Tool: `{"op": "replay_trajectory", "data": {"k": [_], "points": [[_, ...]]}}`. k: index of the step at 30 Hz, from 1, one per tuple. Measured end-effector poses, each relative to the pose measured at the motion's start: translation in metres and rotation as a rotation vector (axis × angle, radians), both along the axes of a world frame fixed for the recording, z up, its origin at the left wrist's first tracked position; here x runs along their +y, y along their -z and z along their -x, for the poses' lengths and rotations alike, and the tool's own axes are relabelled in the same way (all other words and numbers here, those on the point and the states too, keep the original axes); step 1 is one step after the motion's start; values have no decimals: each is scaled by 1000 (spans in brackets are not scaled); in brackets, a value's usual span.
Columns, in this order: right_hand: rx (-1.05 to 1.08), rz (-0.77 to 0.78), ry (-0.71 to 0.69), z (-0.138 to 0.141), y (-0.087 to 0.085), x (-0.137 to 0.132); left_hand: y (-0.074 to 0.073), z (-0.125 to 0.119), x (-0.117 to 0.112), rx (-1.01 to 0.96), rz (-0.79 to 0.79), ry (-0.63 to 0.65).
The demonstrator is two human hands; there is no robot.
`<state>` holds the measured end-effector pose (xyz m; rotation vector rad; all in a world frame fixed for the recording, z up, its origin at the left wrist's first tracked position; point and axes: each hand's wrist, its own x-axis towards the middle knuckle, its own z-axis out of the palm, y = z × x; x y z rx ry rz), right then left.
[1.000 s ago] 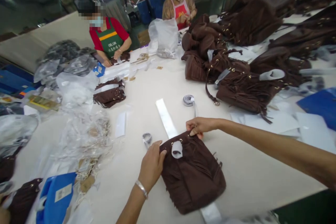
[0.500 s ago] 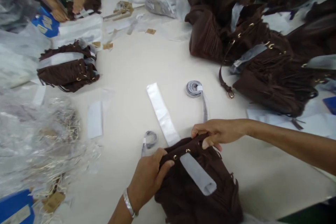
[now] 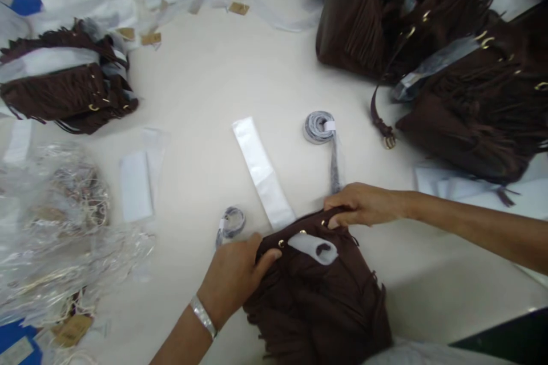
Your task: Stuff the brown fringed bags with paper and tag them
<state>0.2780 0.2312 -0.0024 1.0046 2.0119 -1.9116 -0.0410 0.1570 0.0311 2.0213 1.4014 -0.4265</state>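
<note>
A dark brown fringed handbag [image 3: 317, 296] lies close to me with its top edge facing away. My left hand [image 3: 235, 274] grips the left end of that edge, thumb on the near side. The right end is pinched by my right hand [image 3: 357, 205]. Gold eyelets line the edge between them. A rolled white wrap [image 3: 314, 248] lies across the front of the bag below the eyelets. From behind the edge a flat white strip [image 3: 261, 171] stretches away over the table. Two wrapped coiled straps, a larger coil [image 3: 319, 127] and a smaller coil [image 3: 233, 222], lie beyond the bag.
More brown fringed bags [image 3: 466, 97] are heaped at the right, a buckled strap [image 3: 381, 120] hanging toward me. Another fringed bag [image 3: 55, 91] sits at the left. Clear plastic and tag strings [image 3: 72, 199] cover the near left beside a white packet [image 3: 136, 185]. Brown tags [image 3: 238, 8] lie farther back.
My hands have spread slightly apart along the bag's top edge, pulling it wider. The white wrap has tilted up toward the edge. The view has tipped down, so the co-worker's hands are out of sight.
</note>
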Motion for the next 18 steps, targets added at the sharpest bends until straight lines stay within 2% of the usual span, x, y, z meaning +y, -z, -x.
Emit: {"op": "replay_trajectory", "data": {"k": [4,7,11,14,18], "points": [[-36,150,-62,15,-20,8,2,-11,-2,42,-76,73],[-97,182,-124,34,-37,14,-11,-17,-5,3,-121,76],[-89,255,-157,50,-42,15,-25,-6,1,-157,-88,99],[25,309,-143,47,-44,12,-20,13,7,-299,36,95],[51,338,-110,34,-47,12,-3,34,8,-396,123,87]]}}
